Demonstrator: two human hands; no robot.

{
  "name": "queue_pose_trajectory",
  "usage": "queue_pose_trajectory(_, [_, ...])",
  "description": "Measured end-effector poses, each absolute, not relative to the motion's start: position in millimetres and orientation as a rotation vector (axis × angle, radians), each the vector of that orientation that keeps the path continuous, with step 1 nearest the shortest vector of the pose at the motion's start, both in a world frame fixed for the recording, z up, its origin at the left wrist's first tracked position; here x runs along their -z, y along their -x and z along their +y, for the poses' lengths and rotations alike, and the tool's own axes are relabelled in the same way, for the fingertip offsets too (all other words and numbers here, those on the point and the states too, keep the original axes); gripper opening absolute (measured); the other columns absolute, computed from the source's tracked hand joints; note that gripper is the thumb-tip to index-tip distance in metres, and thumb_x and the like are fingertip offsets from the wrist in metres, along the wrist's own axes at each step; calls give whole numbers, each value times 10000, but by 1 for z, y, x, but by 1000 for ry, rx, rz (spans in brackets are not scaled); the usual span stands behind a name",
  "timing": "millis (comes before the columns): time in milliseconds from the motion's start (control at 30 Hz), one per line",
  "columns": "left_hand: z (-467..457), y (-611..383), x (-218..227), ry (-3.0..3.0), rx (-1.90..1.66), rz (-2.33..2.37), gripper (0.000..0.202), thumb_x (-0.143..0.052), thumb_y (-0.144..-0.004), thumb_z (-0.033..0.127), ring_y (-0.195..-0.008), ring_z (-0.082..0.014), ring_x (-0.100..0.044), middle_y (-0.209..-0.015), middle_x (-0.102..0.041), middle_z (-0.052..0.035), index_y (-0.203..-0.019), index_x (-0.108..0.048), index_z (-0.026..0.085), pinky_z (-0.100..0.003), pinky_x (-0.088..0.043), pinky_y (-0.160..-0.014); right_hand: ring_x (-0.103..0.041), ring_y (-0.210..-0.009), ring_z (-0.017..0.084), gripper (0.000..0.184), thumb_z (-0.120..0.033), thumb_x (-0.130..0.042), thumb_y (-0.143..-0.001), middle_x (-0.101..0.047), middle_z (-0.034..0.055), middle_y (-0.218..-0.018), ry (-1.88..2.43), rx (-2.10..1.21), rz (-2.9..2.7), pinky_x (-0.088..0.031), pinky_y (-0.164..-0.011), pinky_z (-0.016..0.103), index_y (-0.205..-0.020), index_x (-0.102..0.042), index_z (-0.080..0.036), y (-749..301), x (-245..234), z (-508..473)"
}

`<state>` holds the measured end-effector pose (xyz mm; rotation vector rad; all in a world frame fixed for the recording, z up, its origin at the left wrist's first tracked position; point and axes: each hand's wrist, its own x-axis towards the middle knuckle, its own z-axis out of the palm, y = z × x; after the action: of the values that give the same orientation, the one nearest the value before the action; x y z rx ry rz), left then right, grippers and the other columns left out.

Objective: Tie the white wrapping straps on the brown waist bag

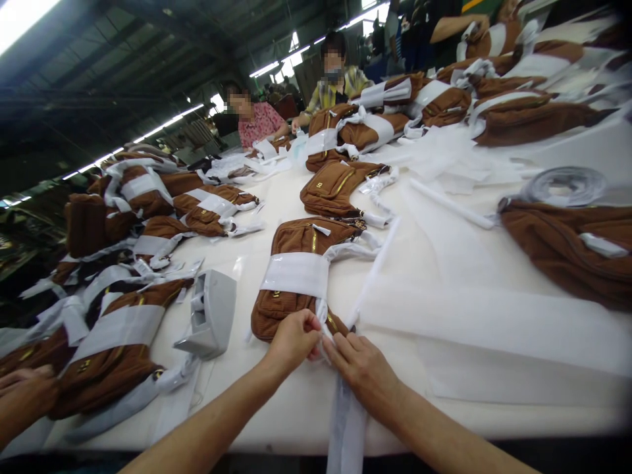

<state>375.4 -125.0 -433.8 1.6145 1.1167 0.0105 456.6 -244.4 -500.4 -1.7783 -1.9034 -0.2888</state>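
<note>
A brown corduroy bag (291, 240) with gold zips lies in front of me, a white wrapping band (296, 273) around its middle. My left hand (296, 337) is closed in a pinch at the bag's near end, on the white wrapping of the strap. Beside it, my right hand (368, 375) presses its fingers together on the same wrapping, touching my left fingertips or nearly so. The wrapped strap (345, 421) hangs from under my right hand over the table's near edge. Exactly what lies between the fingertips is partly hidden.
A grey tape dispenser (214, 316) stands left of the bag. White sheets (494, 329) and a brown bag (567, 243) lie to the right. Wrapped bags (143, 191) are piled left and far back. A co-worker's hand (29, 395) is at lower left; other people work across the table.
</note>
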Motion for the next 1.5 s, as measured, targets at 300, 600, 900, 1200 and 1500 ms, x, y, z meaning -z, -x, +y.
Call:
queue_pose_trajectory(300, [-124,-386,421,-2040,-120,892,116,-467,-584,43,-473,-42,-381,-532,-450,63,-621,-470,154,-141,-289,-433,-446,-740,188,321,-60,-409,-848,-554,104,-868,1759,264,-1687,-414,-616,327,-1162,-471,-32,-451,508,-248])
queue_pose_trajectory(600, [-123,-394,441,-1638,86,1155,159,-436,-615,23,-358,-79,-416,-409,-442,68,-690,-474,159,-156,-310,-333,-438,-702,202,185,-75,-479,-778,-524,63,-808,1814,200,-1871,-377,-541,339,-938,-568,-105,-448,500,-240])
queue_pose_trajectory(900, [-123,-391,424,-1459,163,1293,220,-503,-621,48,-379,-53,-411,-471,-501,52,-827,-525,122,-140,-267,-343,-453,-706,212,208,-64,-413,-769,-549,118,-823,1713,445,-2063,-337,-510,346,-874,-593,-61,-443,501,-239])
queue_pose_trajectory(1200, [-121,-380,421,-1364,102,1284,163,-564,-635,201,-401,-70,-481,-588,-566,15,-773,-514,129,-166,-307,-361,-471,-758,235,214,-70,-418,-774,-573,180,-902,1700,457,-2184,-351,-530,358,-884,-600,-47,-442,499,-241])
queue_pose_trajectory(1500, [-135,-391,430,-1295,-28,1256,121,-530,-648,240,-315,-24,-279,-479,-445,60,-652,-458,143,-181,-155,-338,-472,-785,264,235,-111,-431,-762,-570,164,-879,1723,502,-2225,-354,-538,365,-911,-602,-52,-441,504,-241])
